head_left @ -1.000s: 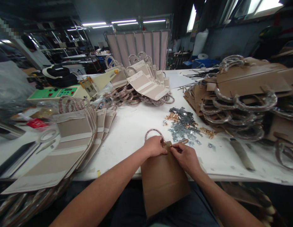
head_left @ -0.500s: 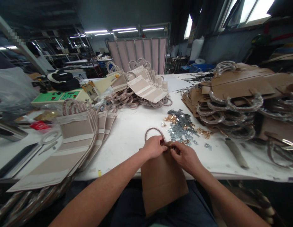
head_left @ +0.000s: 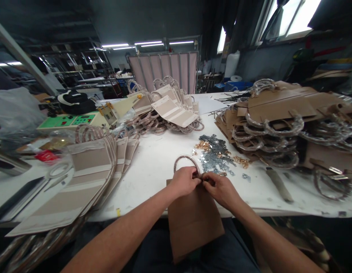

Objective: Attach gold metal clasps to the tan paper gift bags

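A brown bag panel (head_left: 194, 223) hangs over the table's front edge and my lap, with a plastic-wrapped loop handle (head_left: 181, 158) standing at its top. My left hand (head_left: 185, 181) is closed on the panel's top edge beside the handle's foot. Close to it, my right hand (head_left: 219, 187) pinches at the same edge; its fingertips cover whatever small piece is between them. A gold metal fitting (head_left: 222, 174) peeks out behind the right hand's knuckles. Just beyond the hands lies a loose heap of grey metal plates (head_left: 214, 151) with small gold fittings (head_left: 202, 145) among them.
Light-lined bag panels (head_left: 90, 170) are fanned out at left, with more (head_left: 176, 110) at the back. Brown panels with wrapped handles (head_left: 278, 110) are piled at right. A dark-handled tool (head_left: 279, 184) lies before them. A machine with green control panels (head_left: 69, 120) stands back left.
The camera view has shifted slightly. My hands stay at the panel's top edge; the right fingers have moved a little closer to the left, and less of the gold fitting shows.
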Motion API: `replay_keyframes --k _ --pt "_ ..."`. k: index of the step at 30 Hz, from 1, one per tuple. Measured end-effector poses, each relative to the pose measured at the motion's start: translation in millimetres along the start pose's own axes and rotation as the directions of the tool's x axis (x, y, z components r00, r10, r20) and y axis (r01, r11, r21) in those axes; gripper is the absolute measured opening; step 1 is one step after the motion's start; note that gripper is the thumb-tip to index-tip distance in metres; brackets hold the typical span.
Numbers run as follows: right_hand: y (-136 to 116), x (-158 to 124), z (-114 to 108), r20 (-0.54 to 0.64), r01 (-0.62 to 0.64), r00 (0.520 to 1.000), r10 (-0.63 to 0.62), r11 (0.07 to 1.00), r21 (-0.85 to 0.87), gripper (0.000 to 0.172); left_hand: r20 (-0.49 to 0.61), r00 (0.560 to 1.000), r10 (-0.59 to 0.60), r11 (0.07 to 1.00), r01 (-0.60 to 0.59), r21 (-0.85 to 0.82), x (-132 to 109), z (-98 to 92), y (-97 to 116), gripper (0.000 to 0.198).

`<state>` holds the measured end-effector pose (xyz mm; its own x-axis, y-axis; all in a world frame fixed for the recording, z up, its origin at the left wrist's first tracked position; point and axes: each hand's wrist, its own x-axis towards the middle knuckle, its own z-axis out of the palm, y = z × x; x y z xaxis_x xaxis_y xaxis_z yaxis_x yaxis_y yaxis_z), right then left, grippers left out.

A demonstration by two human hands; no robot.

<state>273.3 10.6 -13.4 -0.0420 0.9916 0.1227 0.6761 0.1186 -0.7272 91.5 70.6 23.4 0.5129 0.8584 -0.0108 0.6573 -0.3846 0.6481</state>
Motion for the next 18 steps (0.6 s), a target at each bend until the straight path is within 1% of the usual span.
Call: replay_keyframes --k 1,2,4,5,6,9,10,11,13,14,16,17,18 --pt "-1 0 -2 -0.012 -0.029 1.000 0.029 0.999 0.024 0.016 0.004 1.000 0.012 1.000 -0.012 0.002 -1 -1.6 2 0.005" --pt "-2 0 -5 -0.027 -0.055 0.998 0.057 0.997 0.046 0.024 0.008 1.000 0.025 1.000 -0.025 0.003 -2 -3.4 4 0.006" --pt "-3 1 -12 -0.044 -0.083 0.995 0.087 0.993 0.080 0.044 0.018 0.998 0.059 0.998 -0.059 0.003 -5 -7.5 8 0.007" --pt "-3 1 -15 -0.035 -0.083 0.996 0.087 0.992 0.096 0.049 0.026 0.997 0.077 0.997 -0.077 0.000 -7 -9.8 11 0.008" --pt "-2 2 -18 -0.008 -0.083 0.996 0.085 0.990 0.113 0.048 0.035 0.995 0.093 0.996 -0.093 -0.003 -8 -12.0 13 0.009" --pt "2 5 -25 0.137 -0.133 0.985 0.106 0.969 0.206 0.025 0.081 0.990 0.120 0.992 -0.122 0.024 -9 -17.9 16 0.011" --pt "4 5 -25 0.178 -0.153 0.978 0.111 0.957 0.245 0.022 0.096 0.988 0.122 0.990 -0.128 0.056 -9 -19.1 16 0.011" --pt "6 6 -25 0.199 -0.163 0.974 0.110 0.948 0.274 0.020 0.106 0.987 0.122 0.986 -0.133 0.101 -7 -19.8 15 0.012" --pt "9 8 -21 0.177 -0.153 0.978 0.106 0.948 0.279 0.017 0.102 0.986 0.128 0.969 -0.147 0.198 -5 -19.0 12 0.015" --pt "10 9 -19 0.150 -0.141 0.983 0.105 0.957 0.255 0.017 0.080 0.987 0.141 0.957 -0.156 0.243 -5 -17.5 9 0.016" --pt "11 11 -13 0.093 -0.124 0.990 0.108 0.973 0.194 0.024 -0.007 0.979 0.202 0.933 -0.191 0.304 -10 -12.0 2 0.017" --pt "12 13 -10 0.075 -0.121 0.991 0.110 0.978 0.172 0.026 -0.073 0.965 0.253 0.921 -0.217 0.323 -16 -8.1 -3 0.018" --pt "13 14 -7 0.064 -0.121 0.992 0.112 0.980 0.155 0.027 -0.148 0.939 0.311 0.906 -0.246 0.343 -25 -3.6 -8 0.022"
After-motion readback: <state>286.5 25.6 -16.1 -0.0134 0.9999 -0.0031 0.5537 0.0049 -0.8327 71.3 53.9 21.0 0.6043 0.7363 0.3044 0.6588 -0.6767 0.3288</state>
